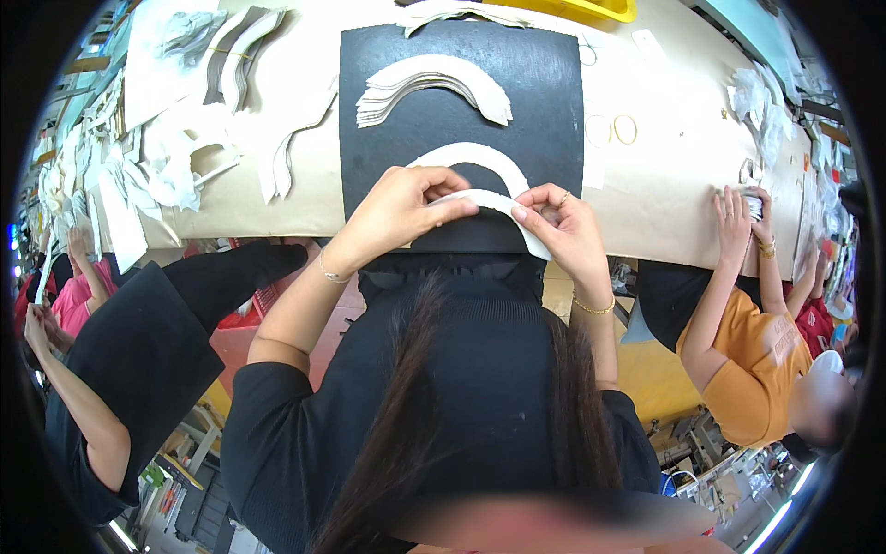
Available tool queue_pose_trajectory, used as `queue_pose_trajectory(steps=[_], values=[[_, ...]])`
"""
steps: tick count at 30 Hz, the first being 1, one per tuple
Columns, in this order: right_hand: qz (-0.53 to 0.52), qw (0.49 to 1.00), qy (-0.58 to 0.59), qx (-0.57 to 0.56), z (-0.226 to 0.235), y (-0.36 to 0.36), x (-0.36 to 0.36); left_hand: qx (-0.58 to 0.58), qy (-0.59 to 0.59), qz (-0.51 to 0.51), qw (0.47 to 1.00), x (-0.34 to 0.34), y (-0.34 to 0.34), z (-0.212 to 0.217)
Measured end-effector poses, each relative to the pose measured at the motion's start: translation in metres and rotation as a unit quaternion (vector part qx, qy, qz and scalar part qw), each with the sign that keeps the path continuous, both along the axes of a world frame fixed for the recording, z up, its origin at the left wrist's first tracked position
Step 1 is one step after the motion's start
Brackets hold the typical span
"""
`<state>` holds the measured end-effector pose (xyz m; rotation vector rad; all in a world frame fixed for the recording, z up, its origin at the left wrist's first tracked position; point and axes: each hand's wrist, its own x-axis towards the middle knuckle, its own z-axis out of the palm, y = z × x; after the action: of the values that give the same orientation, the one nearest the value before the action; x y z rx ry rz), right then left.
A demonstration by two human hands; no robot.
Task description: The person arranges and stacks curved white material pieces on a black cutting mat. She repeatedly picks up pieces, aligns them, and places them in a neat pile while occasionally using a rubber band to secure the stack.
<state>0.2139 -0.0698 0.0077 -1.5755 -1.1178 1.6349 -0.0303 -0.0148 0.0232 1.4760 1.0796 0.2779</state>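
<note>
A curved white strip [491, 199], arched like a collar piece, is held between my two hands over the near edge of a black mat [554, 111]. My left hand [406, 205] pinches its left part between thumb and fingers. On the other side, my right hand [559, 226] grips the strip, and its right end hangs below the fingers. Just beyond my hands another white curved piece [484, 155] lies on the mat, partly covered by the left hand. Farther back on the mat rests a fanned stack of similar curved pieces [434, 81].
Brown paper covers the table [646, 212]. At left lie banded curved bundles [242, 60] and white scraps [185, 166]. A yellow tray [591, 7] stands at the back. Rubber bands [625, 129] lie right of the mat. A co-worker in orange [752, 360] works at right, another in black [92, 406] at left.
</note>
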Motion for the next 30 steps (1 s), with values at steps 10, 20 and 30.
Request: queue_pose_trajectory(steps=[10, 20, 30], values=[[-0.03, 0.973, -0.218, 0.067, -0.019, 0.024, -0.019, 0.02, 0.089, 0.081, 0.993, 0.004, 0.027, -0.019], [0.006, 0.952, -0.301, 0.058, -0.017, 0.04, -0.024, 0.059, 0.139, 0.065, 0.986, 0.005, 0.035, -0.029], [0.022, 0.943, -0.328, 0.052, -0.014, 0.041, -0.027, 0.157, 0.157, 0.055, 0.973, 0.005, 0.03, -0.042]])
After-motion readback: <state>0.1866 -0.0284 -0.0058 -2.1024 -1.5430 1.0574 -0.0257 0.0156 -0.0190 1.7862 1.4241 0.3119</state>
